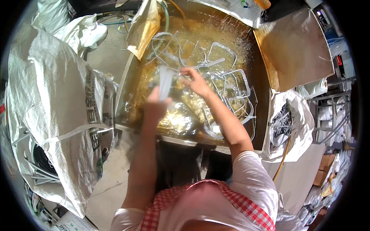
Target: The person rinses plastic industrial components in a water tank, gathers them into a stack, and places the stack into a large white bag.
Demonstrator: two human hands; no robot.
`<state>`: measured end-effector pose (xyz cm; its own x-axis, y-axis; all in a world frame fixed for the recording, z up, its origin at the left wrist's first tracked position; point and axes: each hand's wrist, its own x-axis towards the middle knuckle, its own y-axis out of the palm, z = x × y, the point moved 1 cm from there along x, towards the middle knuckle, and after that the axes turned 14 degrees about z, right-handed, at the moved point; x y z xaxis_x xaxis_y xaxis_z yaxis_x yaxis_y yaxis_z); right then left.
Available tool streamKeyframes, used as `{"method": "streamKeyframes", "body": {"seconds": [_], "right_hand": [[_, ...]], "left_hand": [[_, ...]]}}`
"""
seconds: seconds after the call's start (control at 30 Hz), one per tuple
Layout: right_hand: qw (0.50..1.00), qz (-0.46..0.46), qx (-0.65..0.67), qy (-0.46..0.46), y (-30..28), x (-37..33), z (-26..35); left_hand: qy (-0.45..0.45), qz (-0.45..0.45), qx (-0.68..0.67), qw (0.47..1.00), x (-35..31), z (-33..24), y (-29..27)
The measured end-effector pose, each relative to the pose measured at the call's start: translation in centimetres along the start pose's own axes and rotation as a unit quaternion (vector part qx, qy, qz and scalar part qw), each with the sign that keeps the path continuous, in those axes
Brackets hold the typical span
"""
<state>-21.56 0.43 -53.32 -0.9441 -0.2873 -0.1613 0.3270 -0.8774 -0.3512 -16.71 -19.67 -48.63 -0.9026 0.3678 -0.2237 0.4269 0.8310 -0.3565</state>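
My left hand [157, 101] is wrapped round the lower end of a whitish translucent strip [166, 81], held upright over a water-filled metal tank; motion smears both. To its right, my right hand [195, 82] reaches over the water with thumb and fingers apart, fingertips close to the strip's side. Whether they touch anything thin there I cannot tell. Several bent, clear-to-white loop-shaped strips [241, 79] lie tangled in the water around and beyond my right hand. Bright glare covers the water near my left wrist.
The tank's near rim [185, 142] runs in front of me. At left stands a large white woven sack [58, 84]. A brown-stained panel [295, 52] leans at the right, above a white bag [298, 131] of thin grey pieces. A green hose [166, 19] enters at the back, where water splashes.
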Motion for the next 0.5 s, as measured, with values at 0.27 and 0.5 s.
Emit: {"method": "streamKeyframes", "body": {"seconds": [0.27,0.5], "right_hand": [[0.924,0.168,-0.311,0.146,3.2,-7.9,-3.2],[0.870,0.214,-0.379,0.231,6.8,-8.2,-9.9]], "left_hand": [[-0.048,-0.150,0.280,0.947,0.0,1.0,-1.3],[-0.144,-0.038,0.320,0.936,0.7,4.4,1.3]]}}
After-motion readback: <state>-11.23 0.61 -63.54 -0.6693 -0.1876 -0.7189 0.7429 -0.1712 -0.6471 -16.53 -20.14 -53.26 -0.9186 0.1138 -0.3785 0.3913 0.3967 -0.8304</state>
